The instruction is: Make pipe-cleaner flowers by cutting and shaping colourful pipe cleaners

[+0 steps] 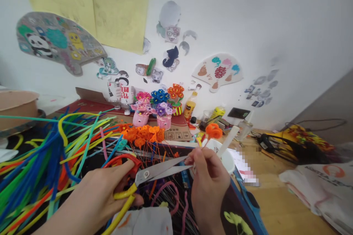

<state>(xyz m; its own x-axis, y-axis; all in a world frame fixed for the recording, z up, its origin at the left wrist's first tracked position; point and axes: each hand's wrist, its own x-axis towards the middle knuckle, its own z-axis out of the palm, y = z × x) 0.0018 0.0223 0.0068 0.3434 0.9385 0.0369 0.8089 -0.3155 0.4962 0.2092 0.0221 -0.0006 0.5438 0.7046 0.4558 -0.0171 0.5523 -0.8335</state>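
Orange flower (213,131): upright just above the right hand (209,180), its head seen over the rim of the white cup (228,159).
Right fingers: closed in a pinch on the thin stem below the flower head; the stem's lower end is hidden.
Left hand (107,180): fingers curled round the handles of the scissors (146,174), gripping them with the blades parted.
Blade tips: right by the right fingertips; whether they touch skin or stem, I cannot tell.
Blade care: best to have both tips in sight and the fingertips clear before squeezing; a firm pinch close under the head should keep the stem from twisting.
Loose flowers (143,135): more orange ones, bunched beyond the scissors.
Fuzzy sticks (41,169): a blue, green, yellow and orange heap at the left.
Near the wall: potted flowers, among them a striped pot (177,109).
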